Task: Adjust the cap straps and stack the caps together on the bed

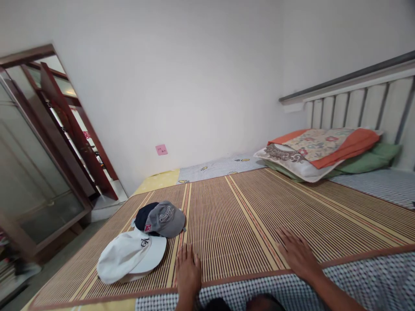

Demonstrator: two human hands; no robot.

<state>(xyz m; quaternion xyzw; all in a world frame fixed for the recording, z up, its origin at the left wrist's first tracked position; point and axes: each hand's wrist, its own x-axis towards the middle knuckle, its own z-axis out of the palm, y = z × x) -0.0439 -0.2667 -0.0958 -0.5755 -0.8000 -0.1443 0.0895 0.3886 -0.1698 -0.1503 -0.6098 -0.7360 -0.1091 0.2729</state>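
Note:
My left hand (188, 270) lies flat on the striped bamboo mat (246, 207), fingers stretched out, holding nothing. Just left of it sits a white cap (129, 257). Behind the white cap lie a grey cap (167, 219) and a dark navy cap (142, 216), overlapping one another. My right hand (296, 252) also rests flat on the mat near its front edge, fingers spread and empty. Both hands are apart from the caps.
Stacked pillows (320, 151) in orange, floral and green lie at the headboard (363, 99) on the right. A checkered sheet (366, 280) shows under the mat. A wooden-framed glass door (48, 160) stands at left. A pink patch (161, 149) is on the white wall.

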